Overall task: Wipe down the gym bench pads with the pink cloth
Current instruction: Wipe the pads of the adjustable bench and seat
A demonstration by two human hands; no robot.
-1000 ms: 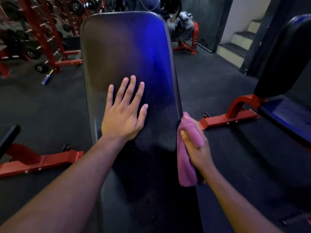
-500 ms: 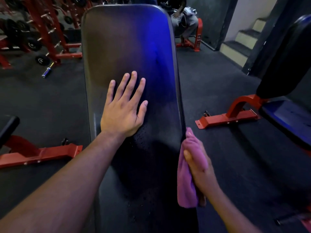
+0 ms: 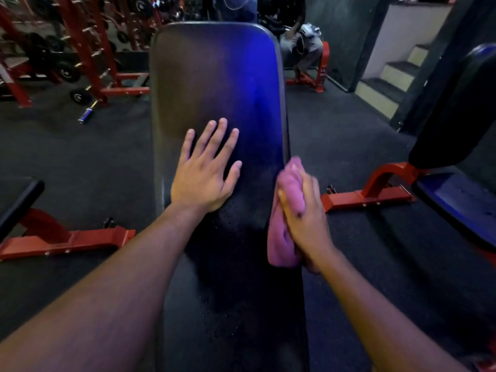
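The left hand (image 3: 201, 181) lay flat, fingers (image 3: 212, 138) straight and spread, on the long black padded bench surface (image 3: 214, 81). At its 3 o'clock, the right hand (image 3: 306, 216) gripped the bunched pink cloth (image 3: 281, 232) against the pad's right edge.

No legible text, label or number anywhere in view.

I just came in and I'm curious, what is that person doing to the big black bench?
A person is cleaning a gym bench pad. The left hand lies flat on the pad with its fingers spread. The right hand grips a bunched pink cloth and holds it against the pad's right edge. Small droplets dot the nearer part of the pad.
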